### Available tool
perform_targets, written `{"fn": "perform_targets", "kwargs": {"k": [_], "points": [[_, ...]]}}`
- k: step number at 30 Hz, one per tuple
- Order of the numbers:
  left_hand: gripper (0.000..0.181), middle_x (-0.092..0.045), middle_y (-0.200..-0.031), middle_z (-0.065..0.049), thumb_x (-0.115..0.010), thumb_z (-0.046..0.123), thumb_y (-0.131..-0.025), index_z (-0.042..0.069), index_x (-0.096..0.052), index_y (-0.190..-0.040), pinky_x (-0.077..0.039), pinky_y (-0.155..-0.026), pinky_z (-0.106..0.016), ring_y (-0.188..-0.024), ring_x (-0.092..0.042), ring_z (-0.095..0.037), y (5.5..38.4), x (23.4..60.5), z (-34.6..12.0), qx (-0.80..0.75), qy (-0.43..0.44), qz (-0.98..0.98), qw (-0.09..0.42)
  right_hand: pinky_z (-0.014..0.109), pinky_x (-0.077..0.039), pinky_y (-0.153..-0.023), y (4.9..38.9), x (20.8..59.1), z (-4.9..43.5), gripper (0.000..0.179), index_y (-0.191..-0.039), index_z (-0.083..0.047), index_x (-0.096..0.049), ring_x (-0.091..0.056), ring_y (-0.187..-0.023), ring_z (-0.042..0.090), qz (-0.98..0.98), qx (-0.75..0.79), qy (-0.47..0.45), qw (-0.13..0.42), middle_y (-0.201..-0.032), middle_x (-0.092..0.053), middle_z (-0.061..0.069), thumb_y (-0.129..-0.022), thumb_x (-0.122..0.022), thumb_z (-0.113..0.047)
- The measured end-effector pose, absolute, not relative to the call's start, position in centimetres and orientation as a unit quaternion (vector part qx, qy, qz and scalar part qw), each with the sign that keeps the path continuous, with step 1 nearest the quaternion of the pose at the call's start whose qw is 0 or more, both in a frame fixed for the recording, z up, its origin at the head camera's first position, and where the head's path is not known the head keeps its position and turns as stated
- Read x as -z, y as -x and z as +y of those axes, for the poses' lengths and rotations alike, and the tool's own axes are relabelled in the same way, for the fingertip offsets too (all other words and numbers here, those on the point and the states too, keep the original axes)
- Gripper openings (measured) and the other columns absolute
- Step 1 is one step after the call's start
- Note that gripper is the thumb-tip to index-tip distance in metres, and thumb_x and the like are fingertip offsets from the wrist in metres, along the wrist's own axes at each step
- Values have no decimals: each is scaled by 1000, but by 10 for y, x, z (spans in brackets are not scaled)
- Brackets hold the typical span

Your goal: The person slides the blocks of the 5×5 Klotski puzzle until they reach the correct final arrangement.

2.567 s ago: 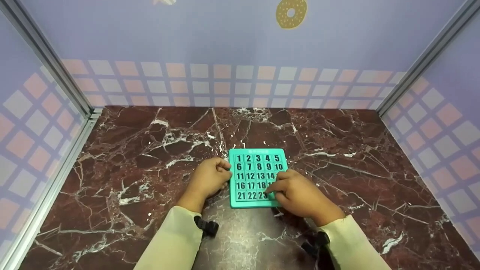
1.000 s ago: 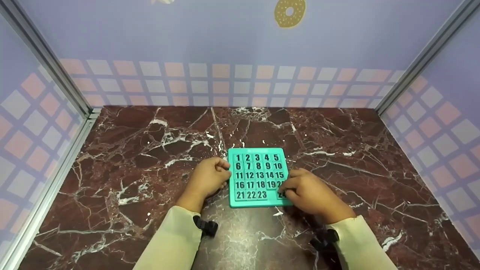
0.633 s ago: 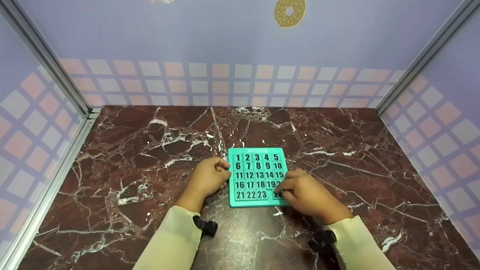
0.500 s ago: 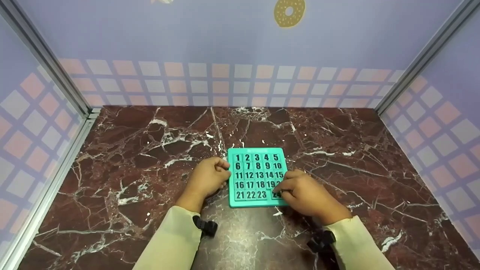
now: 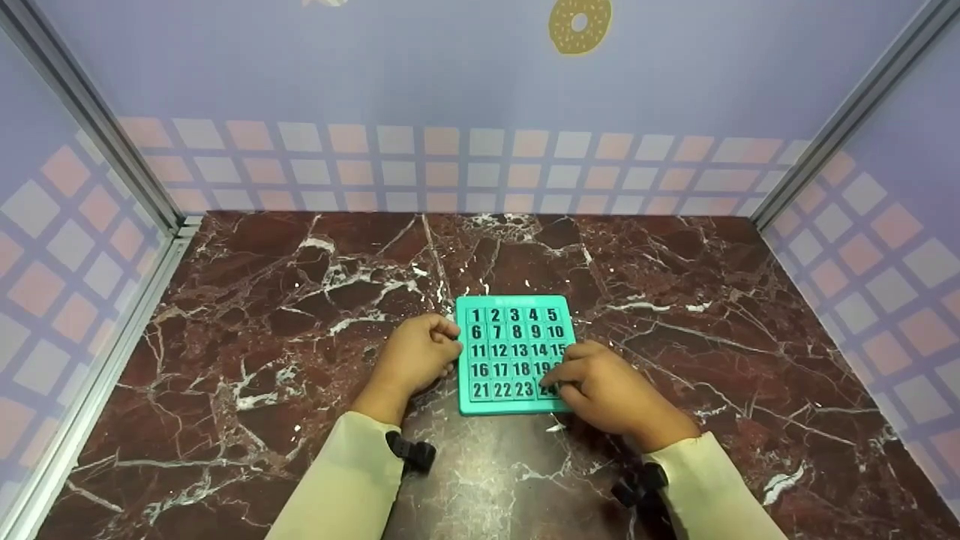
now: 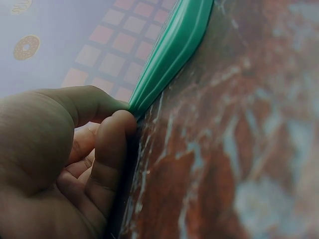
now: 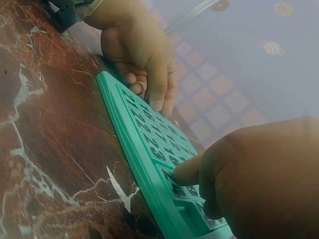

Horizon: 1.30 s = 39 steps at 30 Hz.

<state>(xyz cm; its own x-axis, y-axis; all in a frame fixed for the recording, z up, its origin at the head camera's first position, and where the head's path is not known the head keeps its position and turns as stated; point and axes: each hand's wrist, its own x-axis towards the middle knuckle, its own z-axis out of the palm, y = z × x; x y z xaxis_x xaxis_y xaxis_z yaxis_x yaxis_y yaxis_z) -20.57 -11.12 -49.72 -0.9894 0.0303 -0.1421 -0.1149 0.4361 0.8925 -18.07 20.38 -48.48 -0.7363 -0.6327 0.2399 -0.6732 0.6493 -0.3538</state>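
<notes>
A turquoise sliding number puzzle (image 5: 514,407) lies flat on the table, tiles 1 to 23 running in order where they show. My left hand (image 5: 418,356) pinches its left edge between thumb and forefinger; the left wrist view shows the thumb (image 6: 94,102) on the rim. With its index fingertip, my right hand (image 5: 611,386) presses the 24 tile (image 7: 170,180), which sits beside the 23 tile (image 5: 523,390). Beyond that tile, the right wrist view shows a vacant corner slot. In the head view my right hand covers that corner and most of the 20 tile.
Dark red marble with white veins covers the table (image 5: 315,285). Lilac panels with pink and white squares close off the back (image 5: 450,169) and both sides. Black wrist straps (image 5: 412,452) sit at both cuffs.
My right hand has slid the 24 tile left from the corner until it lies against the 23 tile. The 19 tile has shifted slightly. My left hand keeps its place on the edge.
</notes>
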Motion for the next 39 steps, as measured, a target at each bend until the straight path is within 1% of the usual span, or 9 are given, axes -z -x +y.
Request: {"fn": "perform_targets", "kwargs": {"k": [11,16,20,26,33,39], "points": [[19,-74,-89,-2,-81,15,-99,11,-77,-117,-60,-65,-28,-66,-70,-15,206,497,-112,-527,24,847,71,39,-57,-81,182,486,201,28,-101,-20,-91,-61,-87,16,-899,-219,-373,67,-89,-71,-4,-87,-74,-1],[18,-74,-88,-2,-80,13,-99,10,-77,-116,-60,-64,-28,-66,-69,-15,207,498,-112,-533,22,843,68,39,-57,-83,182,486,201,27,-101,-21,-91,-61,-89,16,-902,-219,-367,60,-90,-70,-5,-89,-74,-2],[17,-73,-87,-1,-80,13,-100,10,-77,-117,-59,-63,-27,-65,-69,-14,207,498,-112,-530,23,845,66,39,-57,-84,180,486,200,29,-102,-22,-91,-62,-92,16,-908,-214,-357,51,-93,-72,-6,-88,-73,-3],[17,-73,-87,-2,-79,12,-100,9,-77,-116,-58,-62,-26,-65,-68,-13,206,498,-111,-533,24,843,66,39,-57,-84,180,488,200,29,-102,-22,-91,-63,-93,16,-909,-211,-356,57,-94,-72,-6,-88,-74,-3],[18,-73,-87,-1,-81,14,-99,11,-77,-117,-59,-64,-28,-66,-69,-14,207,497,-112,-527,26,847,69,39,-58,-85,181,487,200,28,-102,-22,-90,-63,-94,16,-908,-213,-355,56,-94,-73,-6,-88,-75,-3],[18,-74,-88,-2,-81,14,-99,11,-77,-117,-60,-64,-29,-67,-69,-15,206,497,-111,-526,28,847,72,39,-59,-86,181,488,201,29,-102,-23,-91,-64,-94,15,-908,-220,-353,51,-94,-73,-8,-89,-75,-3]]}}
